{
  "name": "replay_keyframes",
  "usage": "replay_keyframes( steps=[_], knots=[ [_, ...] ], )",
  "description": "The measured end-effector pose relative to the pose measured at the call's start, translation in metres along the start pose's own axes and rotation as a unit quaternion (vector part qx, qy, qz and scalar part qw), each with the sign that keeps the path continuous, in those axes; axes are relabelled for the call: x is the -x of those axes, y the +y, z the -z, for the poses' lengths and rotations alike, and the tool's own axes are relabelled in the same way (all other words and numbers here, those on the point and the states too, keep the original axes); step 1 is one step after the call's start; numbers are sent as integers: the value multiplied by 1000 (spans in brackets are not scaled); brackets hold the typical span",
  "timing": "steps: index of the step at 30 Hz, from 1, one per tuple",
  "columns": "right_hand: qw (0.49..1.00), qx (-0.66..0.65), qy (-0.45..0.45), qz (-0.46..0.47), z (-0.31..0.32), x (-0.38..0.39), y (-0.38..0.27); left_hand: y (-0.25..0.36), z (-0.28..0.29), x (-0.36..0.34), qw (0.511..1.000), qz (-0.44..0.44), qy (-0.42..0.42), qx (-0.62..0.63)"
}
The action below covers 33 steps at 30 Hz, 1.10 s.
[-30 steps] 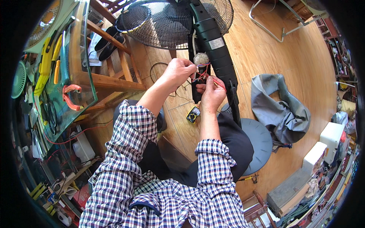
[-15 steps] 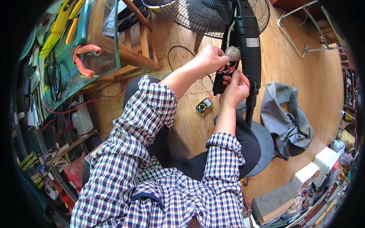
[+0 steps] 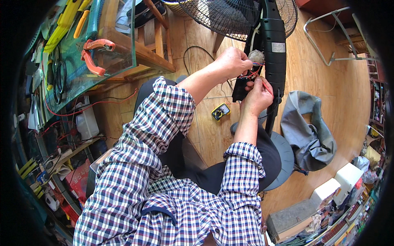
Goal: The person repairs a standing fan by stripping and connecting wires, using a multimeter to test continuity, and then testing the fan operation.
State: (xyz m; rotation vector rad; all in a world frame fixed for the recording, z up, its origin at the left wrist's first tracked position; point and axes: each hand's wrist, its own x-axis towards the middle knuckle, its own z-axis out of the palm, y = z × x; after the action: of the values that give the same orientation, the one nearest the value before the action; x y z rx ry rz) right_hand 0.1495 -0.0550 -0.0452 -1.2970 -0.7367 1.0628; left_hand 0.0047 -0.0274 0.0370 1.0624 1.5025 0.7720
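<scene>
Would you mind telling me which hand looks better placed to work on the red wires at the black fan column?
Probably the right hand: its fingers pinch the thin red wires at the black fan column. The left hand grips the pale rounded part above, seemingly steadying it.

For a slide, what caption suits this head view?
Left hand and right hand work red wires at a black fan column.

Left hand (image 3: 230, 62), right hand (image 3: 257, 95) gripping red wires (image 3: 255, 73), fan column (image 3: 274, 53)
</scene>
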Motion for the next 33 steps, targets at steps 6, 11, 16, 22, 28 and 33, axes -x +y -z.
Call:
replay_keyframes(
  steps=[6, 11, 16, 22, 28, 33],
  knots=[
    [999, -23, 0, -25, 1, 3, -3, -3, 0, -2, 1000, -25, 9, -9],
    [999, -21, 1, -26, 1, 4, -2, -9, -1, -8, 1000, -23, -1, 7],
    [1000, -4, -3, -12, 2, 3, 1, -10, -3, -8, 999, -33, 6, 8],
    [1000, -4, -1, -17, 1, 5, -1, -11, -3, -8, 999, -34, 3, 10],
    [1000, 5, 6, -12, 0, 4, -1, -10, -2, -7, 999, -37, -1, 7],
    [1000, 12, -6, -2, 2, 1, 3, 1, 0, 0, 1000, -15, -4, -1]
  ],
)
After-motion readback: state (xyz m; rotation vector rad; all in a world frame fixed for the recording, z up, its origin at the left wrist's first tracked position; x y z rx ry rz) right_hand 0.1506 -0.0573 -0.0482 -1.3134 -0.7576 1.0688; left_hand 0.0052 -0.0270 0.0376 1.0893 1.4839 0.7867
